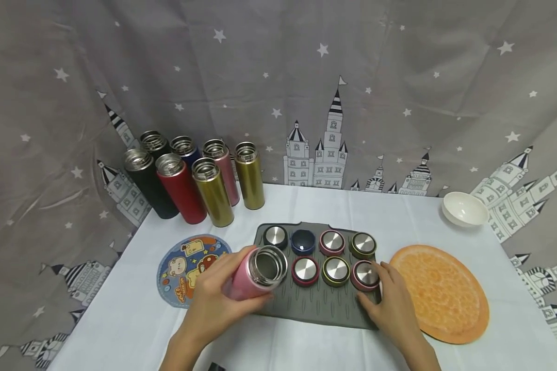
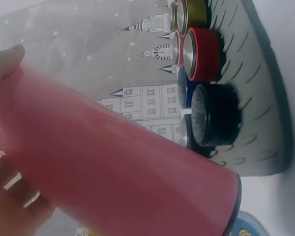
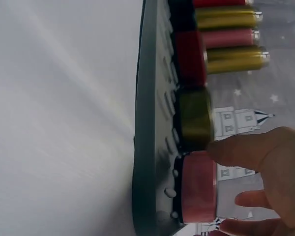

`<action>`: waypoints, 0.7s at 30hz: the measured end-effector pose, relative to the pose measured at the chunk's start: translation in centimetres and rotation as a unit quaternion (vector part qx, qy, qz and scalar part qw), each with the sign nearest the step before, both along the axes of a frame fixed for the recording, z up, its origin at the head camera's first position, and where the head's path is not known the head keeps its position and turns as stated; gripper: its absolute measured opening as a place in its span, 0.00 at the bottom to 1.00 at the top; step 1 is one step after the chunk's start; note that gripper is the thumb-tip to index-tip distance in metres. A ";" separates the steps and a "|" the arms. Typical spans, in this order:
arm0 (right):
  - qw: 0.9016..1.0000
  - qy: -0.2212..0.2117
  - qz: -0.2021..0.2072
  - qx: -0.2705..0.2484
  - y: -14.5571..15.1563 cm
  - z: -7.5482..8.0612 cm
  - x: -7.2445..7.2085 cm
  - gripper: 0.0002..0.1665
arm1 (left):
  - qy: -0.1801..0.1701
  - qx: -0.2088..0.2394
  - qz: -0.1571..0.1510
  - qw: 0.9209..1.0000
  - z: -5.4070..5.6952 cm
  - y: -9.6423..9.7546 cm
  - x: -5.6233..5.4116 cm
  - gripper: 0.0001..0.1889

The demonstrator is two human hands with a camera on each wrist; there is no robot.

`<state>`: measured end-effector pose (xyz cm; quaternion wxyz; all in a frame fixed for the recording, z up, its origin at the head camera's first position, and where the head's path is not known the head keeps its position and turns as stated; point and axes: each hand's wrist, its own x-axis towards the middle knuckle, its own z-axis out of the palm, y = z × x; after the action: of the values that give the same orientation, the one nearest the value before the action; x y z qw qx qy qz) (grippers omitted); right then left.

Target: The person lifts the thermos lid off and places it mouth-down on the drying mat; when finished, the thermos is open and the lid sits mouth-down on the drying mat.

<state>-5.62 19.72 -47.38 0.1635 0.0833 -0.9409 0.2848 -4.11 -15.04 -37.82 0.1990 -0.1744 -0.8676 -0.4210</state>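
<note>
My left hand [image 1: 218, 288] grips a pink bottle [image 1: 246, 281] around its body. The bottle has no lid, its steel mouth faces up, and it tilts over the left end of a dark grey ridged mat [image 1: 306, 306]. At the mat's front right corner sits a pink lid [image 1: 364, 275] with a steel top. The thumb and fingers of my right hand [image 1: 392, 299] are spread about this lid, fingertips right at its top edge. Beside it stand a yellow-green lid [image 1: 336, 271] and a red lid [image 1: 305, 271].
Behind these runs a back row of lids, among them a blue lid [image 1: 303, 242]. Several open bottles, including a red bottle [image 1: 183, 193], stand at the back left. A cartoon placemat [image 1: 167, 281] lies left, an orange round mat [image 1: 441, 293] right, a white bowl [image 1: 465, 209] back right.
</note>
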 end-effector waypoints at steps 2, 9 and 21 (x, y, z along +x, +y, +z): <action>1.000 0.021 -0.007 0.002 0.0 0.1 1.4 0.42 | 0.002 -0.006 0.012 1.000 0.2 0.0 -0.4 0.43; 0.999 0.042 0.002 0.032 -1.0 -0.2 5.0 0.32 | 0.014 -0.018 0.061 0.998 0.9 -0.8 -3.2 0.42; 0.992 0.008 0.021 0.123 -1.6 -1.7 6.9 0.23 | 0.045 0.030 0.107 0.993 1.1 -1.5 -9.5 0.37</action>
<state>1.23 18.14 -49.12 0.1534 0.1250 -0.9654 0.1701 -13.59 -16.53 -36.71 0.2871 -0.0935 -0.8585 -0.4145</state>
